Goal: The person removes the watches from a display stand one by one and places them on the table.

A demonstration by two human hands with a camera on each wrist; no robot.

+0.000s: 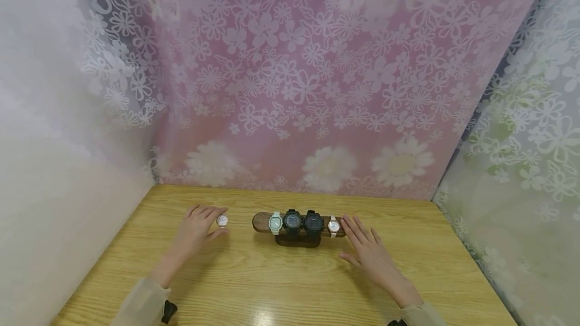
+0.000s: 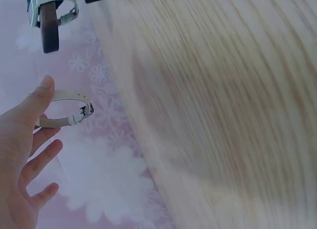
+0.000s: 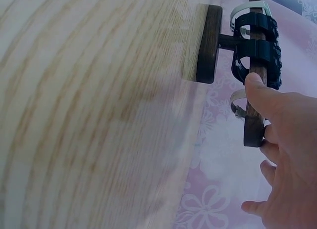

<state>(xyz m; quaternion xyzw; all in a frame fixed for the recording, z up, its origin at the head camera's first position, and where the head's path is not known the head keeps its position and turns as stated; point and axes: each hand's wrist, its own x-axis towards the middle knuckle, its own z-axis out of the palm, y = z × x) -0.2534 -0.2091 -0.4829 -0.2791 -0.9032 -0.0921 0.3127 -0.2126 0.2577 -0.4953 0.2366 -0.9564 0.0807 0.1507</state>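
Observation:
My left hand point(image 1: 197, 228) pinches a small watch point(image 1: 222, 221) with a white strap between thumb and fingers. In the left wrist view its buckled strap point(image 2: 62, 122) forms a loop. To its right stands a dark wooden watch stand point(image 1: 261, 222), a rounded bar on a low base. The bar carries a pale mint square-faced watch point(image 1: 275, 223), two bulky black watches point(image 1: 293, 221) and a small white-strapped watch point(image 1: 334, 227) near the right end. My right hand point(image 1: 373, 263) has its straight fingers at that end, the thumb lower and nearer me.
The stand's base point(image 1: 297, 242) rests on a light wood-grain table point(image 1: 281, 286). A pink floral curtain point(image 1: 290, 89) hangs along the back edge. Pale cloth point(image 1: 59, 155) closes the left side, and floral cloth point(image 1: 525, 190) the right.

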